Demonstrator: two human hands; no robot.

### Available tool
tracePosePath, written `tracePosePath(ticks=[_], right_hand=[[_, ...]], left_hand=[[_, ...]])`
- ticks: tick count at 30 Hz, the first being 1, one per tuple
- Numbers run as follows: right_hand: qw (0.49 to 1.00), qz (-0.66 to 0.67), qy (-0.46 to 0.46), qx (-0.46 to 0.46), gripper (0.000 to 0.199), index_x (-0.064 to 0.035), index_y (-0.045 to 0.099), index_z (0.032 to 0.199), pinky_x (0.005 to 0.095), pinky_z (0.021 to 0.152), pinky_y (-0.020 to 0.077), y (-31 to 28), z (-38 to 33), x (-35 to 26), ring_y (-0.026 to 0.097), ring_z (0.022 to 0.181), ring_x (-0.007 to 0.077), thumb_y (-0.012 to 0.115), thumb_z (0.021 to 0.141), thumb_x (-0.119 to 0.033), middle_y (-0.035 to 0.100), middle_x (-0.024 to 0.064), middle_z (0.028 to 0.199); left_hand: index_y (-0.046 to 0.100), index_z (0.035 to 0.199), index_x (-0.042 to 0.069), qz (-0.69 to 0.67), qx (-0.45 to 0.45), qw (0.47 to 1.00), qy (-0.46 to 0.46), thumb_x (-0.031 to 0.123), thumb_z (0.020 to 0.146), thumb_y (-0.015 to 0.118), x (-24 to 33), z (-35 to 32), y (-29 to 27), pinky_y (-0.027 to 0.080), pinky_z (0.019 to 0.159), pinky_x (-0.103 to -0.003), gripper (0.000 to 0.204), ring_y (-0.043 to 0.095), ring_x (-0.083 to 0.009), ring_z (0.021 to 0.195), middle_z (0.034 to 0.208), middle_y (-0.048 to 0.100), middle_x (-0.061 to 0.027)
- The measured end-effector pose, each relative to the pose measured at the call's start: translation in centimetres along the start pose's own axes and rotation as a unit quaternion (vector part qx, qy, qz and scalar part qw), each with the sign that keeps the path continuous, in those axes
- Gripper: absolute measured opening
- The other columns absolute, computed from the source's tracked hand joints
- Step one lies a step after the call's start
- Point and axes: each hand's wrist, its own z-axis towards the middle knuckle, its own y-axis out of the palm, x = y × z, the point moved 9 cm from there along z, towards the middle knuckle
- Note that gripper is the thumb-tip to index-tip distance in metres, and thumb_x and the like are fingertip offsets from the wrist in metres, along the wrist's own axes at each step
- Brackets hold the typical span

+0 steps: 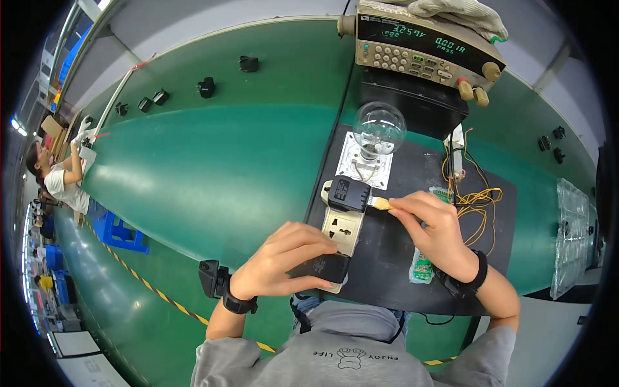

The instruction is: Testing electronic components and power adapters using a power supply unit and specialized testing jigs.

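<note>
A white power strip lies on a black mat, with one black power adapter in its far end and a second black adapter at its near end. My left hand is closed around the near adapter, thumb on one side and fingers on the other. My right hand pinches a yellow-wrapped plug, whose tip meets the far adapter's right side; how deep it sits I cannot tell. Yellow wires lie loosely coiled beyond my right hand. Beneath that hand is a green circuit board.
Behind the strip, a clear glass bulb stands on a white socket plate. A bench meter with a lit display rests on a black box. Small black plugs line the far edge. A person works at far left.
</note>
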Motion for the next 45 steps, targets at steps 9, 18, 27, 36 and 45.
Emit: tracePosePath(ticks=[9, 18, 27, 36, 45], right_hand=[[0.991, -0.067, -0.118, 0.003, 0.012, -0.0038, 0.062, 0.087, 0.033, 0.06, 0.0421, 2.2, 0.4, -1.4, 0.055, 0.064, 0.0227, 0.063, 0.076, -0.008, 0.054, 0.0053, 0.07], [0.966, -0.255, -0.041, -0.026, 0.035, -0.0055, 0.061, 0.099, 0.0385, 0.078, 0.0403, -5.3, -0.6, 2.6, 0.057, 0.089, 0.0246, 0.069, 0.075, -0.028, 0.06, 0.0078, 0.09], [0.835, -0.342, 0.401, 0.154, 0.071, -0.001, 0.048, 0.122, 0.0445, 0.095, 0.0401, -28.3, -9.2, 29.3, 0.049, 0.116, 0.0345, 0.073, 0.069, -0.041, 0.049, 0.0232, 0.123], [0.842, -0.188, 0.354, 0.36, 0.081, 0.0111, 0.043, 0.122, 0.0345, 0.087, 0.0459, -40.5, -11.3, 45.2, 0.06, 0.1, 0.0265, 0.08, 0.065, -0.034, 0.061, 0.0202, 0.11], [0.869, -0.39, 0.185, 0.243, 0.027, 0.0004, 0.06, 0.096, 0.03, 0.071, 0.0492, -36.0, -4.5, 39.6, 0.06, 0.074, 0.0192, 0.069, 0.072, -0.007, 0.061, 0.0102, 0.091]], left_hand=[[0.063, 0.078, -0.001, -0.009, 0.159, 0.987, 0.006, 0.048, 0.047, 0.084, 2.0, -1.4, -4.9, 0.046, 0.069, -0.037, 0.062, 0.058, -0.0282, 0.076, 0.08, 0.063, -0.0125], [0.05, 0.119, -0.002, 0.013, 0.376, 0.925, -0.05, 0.021, 0.086, 0.064, -9.5, 6.1, -10.4, 0.043, 0.087, -0.028, 0.043, 0.049, -0.0163, 0.099, 0.115, 0.048, -0.0088], [0.049, 0.13, 0.007, 0.056, 0.411, 0.886, -0.209, 0.017, 0.084, 0.067, -24.3, 8.1, -9.7, 0.036, 0.057, -0.021, 0.05, 0.037, -0.0059, 0.058, 0.068, 0.043, 0.0036], [0.016, 0.142, 0.007, 0.048, 0.424, 0.878, -0.215, 0.013, 0.084, 0.066, -24.9, 8.8, -8.9, 0.04, 0.06, -0.021, 0.077, 0.046, -0.0067, 0.065, 0.092, 0.056, -0.0055], [0.02, 0.141, 0.005, 0.083, 0.434, 0.867, -0.232, 0.016, 0.085, 0.064, -24.5, 7.9, -9.5, 0.046, 0.06, -0.022, 0.072, 0.051, -0.0082, 0.064, 0.092, 0.056, -0.0063]])
